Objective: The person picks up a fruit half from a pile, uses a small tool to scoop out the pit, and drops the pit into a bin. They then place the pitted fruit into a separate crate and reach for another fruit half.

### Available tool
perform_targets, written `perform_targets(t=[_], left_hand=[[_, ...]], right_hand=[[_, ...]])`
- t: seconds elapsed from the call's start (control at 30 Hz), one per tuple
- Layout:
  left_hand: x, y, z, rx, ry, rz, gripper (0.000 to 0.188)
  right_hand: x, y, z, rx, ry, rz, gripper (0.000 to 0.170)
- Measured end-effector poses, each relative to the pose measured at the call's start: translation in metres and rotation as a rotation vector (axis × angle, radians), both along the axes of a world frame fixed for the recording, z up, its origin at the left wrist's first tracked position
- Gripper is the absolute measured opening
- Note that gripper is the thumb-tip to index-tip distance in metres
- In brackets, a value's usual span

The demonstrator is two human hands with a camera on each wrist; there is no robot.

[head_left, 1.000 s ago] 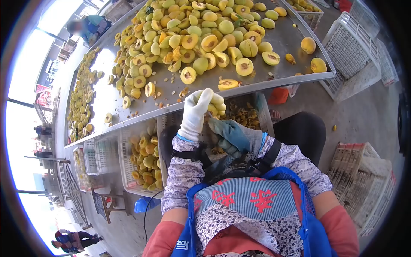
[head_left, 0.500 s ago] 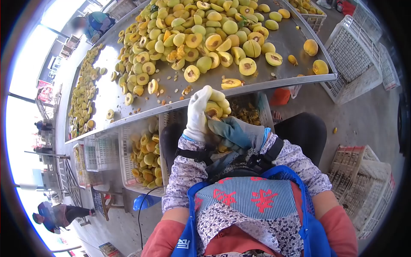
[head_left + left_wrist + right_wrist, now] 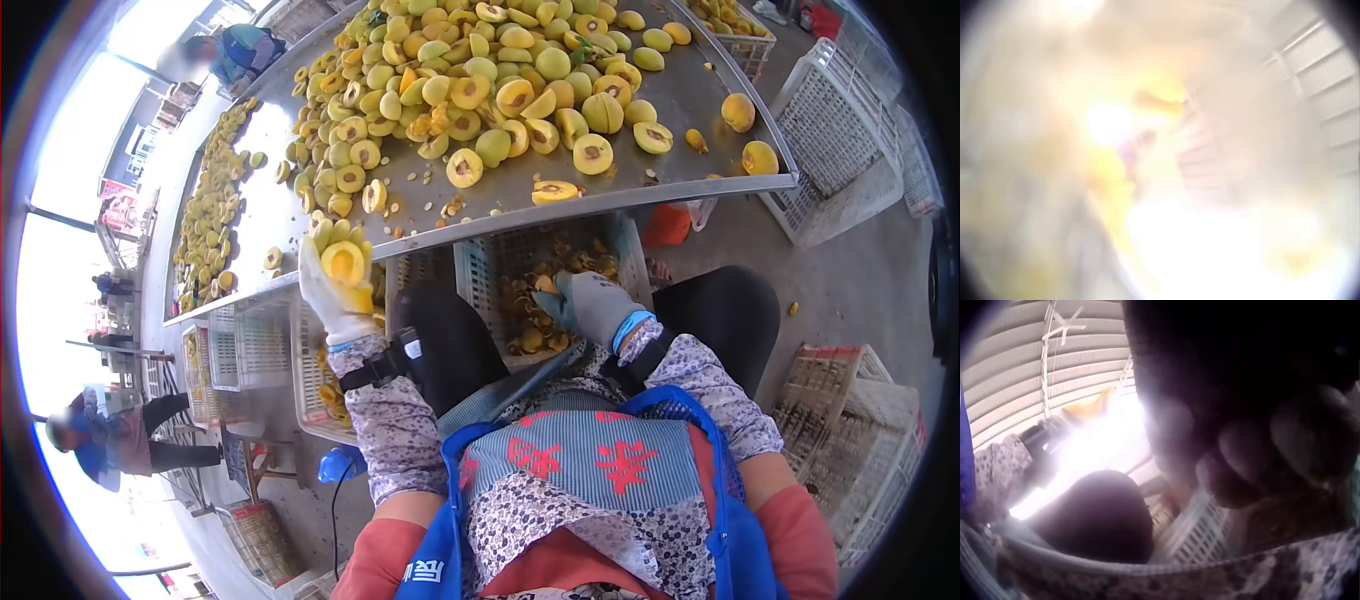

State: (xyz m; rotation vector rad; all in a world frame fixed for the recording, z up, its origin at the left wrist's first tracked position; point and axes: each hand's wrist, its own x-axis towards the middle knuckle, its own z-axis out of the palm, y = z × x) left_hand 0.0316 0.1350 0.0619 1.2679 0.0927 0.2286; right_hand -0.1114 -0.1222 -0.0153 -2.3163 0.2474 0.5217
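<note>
In the head view my left hand [image 3: 335, 292], in a white glove with yellowish fingers, holds a halved yellow fruit [image 3: 343, 263] cut side up, by the table's front edge. My right hand [image 3: 592, 305], in a grey-blue glove, hangs over a crate [image 3: 478, 285] of fruit scraps [image 3: 530, 330]. Its fingers [image 3: 1254, 453] look curled in the dark right wrist view; something orange-brown shows by the fingertips, and whether they pinch it I cannot tell. Halved fruit [image 3: 465, 168] lies heaped on the metal table [image 3: 520, 215]. The left wrist view is blurred and overexposed.
Under the table, left of my knees, stands a crate with yellow fruit [image 3: 330, 392]. Plastic crates [image 3: 825, 130] stand at the right, with others [image 3: 845, 440] lower down. One person [image 3: 240, 55] is beyond the table; another [image 3: 130, 440] is at the far left.
My hands have parted: the left moved left with a fruit half, the right moved slightly right over the scrap crate. Earlier both met around the fruit. The person at the far left moved up the view.
</note>
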Motion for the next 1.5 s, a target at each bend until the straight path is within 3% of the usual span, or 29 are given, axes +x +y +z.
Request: perform_targets(t=[0.07, 0.13, 0.17, 0.27, 0.33, 0.4, 0.5, 0.53, 0.6, 0.63, 0.67, 0.73, 0.8, 0.9, 0.93, 1.0, 1.03, 1.1, 1.17, 1.23, 1.27, 1.3, 1.33, 1.37, 1.43, 1.47, 1.5], left_hand=[[0.035, 0.064, -0.024, 0.507, 0.023, 0.179, 0.033], [0.025, 0.045, 0.001, 1.012, 0.052, 0.286, 0.043], [0.027, 0.031, 0.002, 1.01, 0.048, 0.286, 0.043], [0.05, -0.038, -0.002, 1.172, -0.023, -0.026, 0.062], [0.066, -0.084, -0.015, 1.384, -0.028, -0.109, 0.07], [0.083, -0.113, -0.044, 1.331, 0.044, -0.292, 0.068], [0.074, -0.139, -0.047, 1.484, -0.035, -0.358, 0.061], [0.074, -0.139, -0.048, 1.485, -0.036, -0.364, 0.061], [0.072, -0.133, -0.051, 1.225, -0.126, -0.428, 0.058], [0.06, -0.132, -0.047, 1.117, -0.265, -0.376, 0.042], [0.05, -0.131, -0.044, 1.119, -0.268, -0.379, 0.042], [0.027, -0.129, -0.035, 0.464, -0.165, -0.547, 0.033], [0.001, -0.129, -0.023, 0.412, -0.156, -0.572, 0.021], [-0.029, -0.134, -0.024, -0.001, 0.042, -0.56, 0.023], [-0.03, -0.135, -0.028, -0.002, 0.042, -0.56, 0.023], [-0.031, -0.136, -0.037, 0.003, 0.029, -0.567, 0.022], [-0.034, -0.132, -0.035, 0.574, -0.371, -0.482, 0.023], [-0.037, -0.134, -0.033, 0.472, -0.297, -0.456, 0.023], [-0.04, -0.133, -0.031, 0.371, -0.219, -0.426, 0.025], [-0.04, -0.13, -0.027, 0.679, -0.52, -0.484, 0.028], [-0.041, -0.131, -0.025, 0.68, -0.519, -0.484, 0.028], [-0.042, -0.134, -0.023, 0.174, -0.154, -0.565, 0.029], [-0.043, -0.136, -0.024, -0.333, 0.216, -0.608, 0.03], [-0.043, -0.137, -0.032, -0.333, 0.22, -0.608, 0.03], [-0.042, -0.138, -0.046, 0.659, -0.501, -0.413, 0.023], [-0.042, -0.137, -0.052, 0.659, -0.497, -0.414, 0.023], [-0.044, -0.139, -0.047, 0.339, -0.239, -0.476, 0.02]], right_hand=[[0.002, -0.001, -0.003, 0.093, -0.278, -0.168, 0.04], [0.005, 0.003, 0.003, 0.074, -0.332, -0.195, 0.04], [0.009, 0.005, 0.001, 0.094, -0.381, -0.182, 0.04], [0.016, 0.009, -0.017, 0.12, -0.426, -0.148, 0.038], [0.016, 0.008, -0.02, 0.133, -0.421, -0.143, 0.037], [0.015, 0.004, -0.017, 0.14, -0.439, -0.162, 0.035], [0.014, 0.0, -0.01, 0.131, -0.504, -0.204, 0.034], [0.015, 0.0, -0.008, 0.131, -0.501, -0.209, 0.034], [0.019, 0.0, -0.001, 0.207, -0.58, -0.249, 0.031], [0.02, 0.001, 0.004, 0.209, -0.58, -0.252, 0.031], [0.022, 0.003, 0.01, 0.266, -0.614, -0.289, 0.029], [0.027, 0.005, 0.013, 0.325, -0.646, -0.326, 0.029], [0.03, 0.007, 0.013, 0.404, -0.773, -0.318, 0.028], [0.032, 0.01, 0.015, 0.383, -0.73, -0.307, 0.029], [0.032, 0.011, 0.016, 0.382, -0.73, -0.306, 0.029], [0.031, 0.012, 0.017, 0.377, -0.686, -0.322, 0.05], [0.03, 0.011, 0.019, 0.374, -0.687, -0.321, 0.05], [0.026, 0.01, 0.025, 0.32, -0.656, -0.288, 0.033], [0.027, 0.011, 0.019, 0.332, -0.664, -0.29, 0.034], [0.028, 0.011, 0.014, 0.345, -0.672, -0.292, 0.035], [0.029, 0.01, 0.013, 0.366, -0.612, -0.262, 0.047], [0.03, 0.01, 0.01, 0.388, -0.552, -0.234, 0.058], [0.029, 0.011, 0.008, 0.389, -0.549, -0.237, 0.058], [0.029, 0.014, 0.005, 0.403, -0.517, -0.244, 0.048], [0.029, 0.017, -0.005, 0.415, -0.483, -0.251, 0.038], [0.029, 0.019, -0.013, 0.467, -0.488, -0.251, 0.039], [0.029, 0.02, -0.014, 0.519, -0.495, -0.25, 0.041]])
